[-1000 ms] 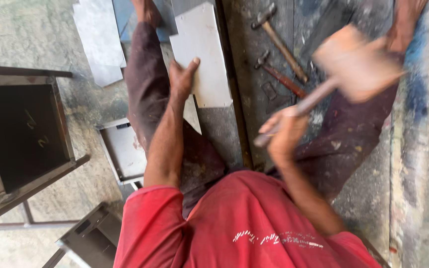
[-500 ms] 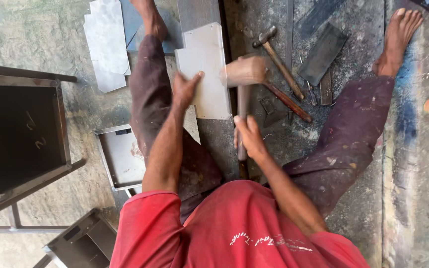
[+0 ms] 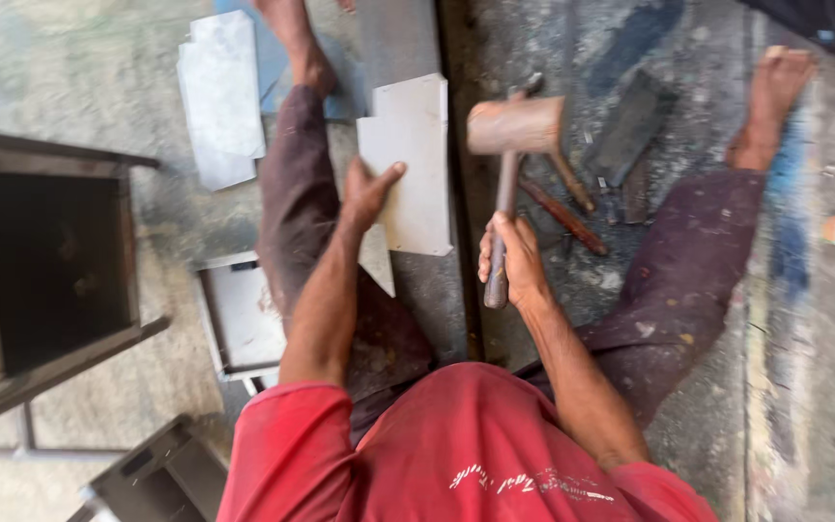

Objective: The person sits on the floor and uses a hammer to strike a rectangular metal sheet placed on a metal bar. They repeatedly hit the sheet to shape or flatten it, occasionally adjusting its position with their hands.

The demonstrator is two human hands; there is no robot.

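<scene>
1. My left hand (image 3: 367,193): flat on the sheet (image 3: 413,159), fingers spread, nothing clasped; it pins the piece so that it cannot skid.
2. Sheet: pale cut metal, notched at one corner, lying on the floor between my legs with its right edge along a dark bar (image 3: 458,184) (probably the forming edge).
3. My right hand (image 3: 512,261): closed round the handle, low down for leverage.
4. Mallet (image 3: 516,126): wooden head raised just right of the sheet, over the bar.
5. Hammers (image 3: 562,193): two, on the floor beyond the mallet.
6. Spare sheets (image 3: 219,97): stacked by my left foot.
</scene>
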